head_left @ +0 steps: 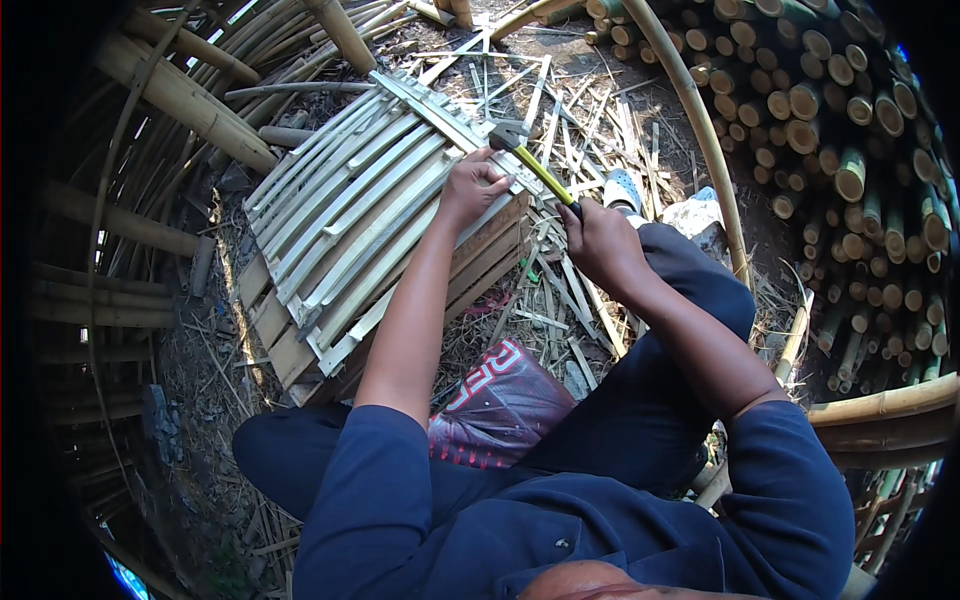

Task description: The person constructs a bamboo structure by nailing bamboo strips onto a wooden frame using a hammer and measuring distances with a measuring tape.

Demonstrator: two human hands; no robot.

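My right hand (603, 245) is wrapped round the dark grip of a hammer (541, 174) with a yellow handle. The hammer's dark head is over the far right corner of a panel of pale bamboo slats (362, 200), just beyond my left fingers. My left hand (474, 188) is closed in a pinch at that corner, by the cross strip (432, 112) that runs over the slat ends. What the pinch holds is too small to make out. Beneath the panel stands a low wooden crate-like base (487, 252).
Cut bamboo poles (800, 100) are stacked at the right, ends facing me. Bamboo offcuts (600, 125) litter the ground beyond the panel. A dark red printed cloth (500, 405) is between my legs. Thick bamboo poles (190, 100) frame the left side.
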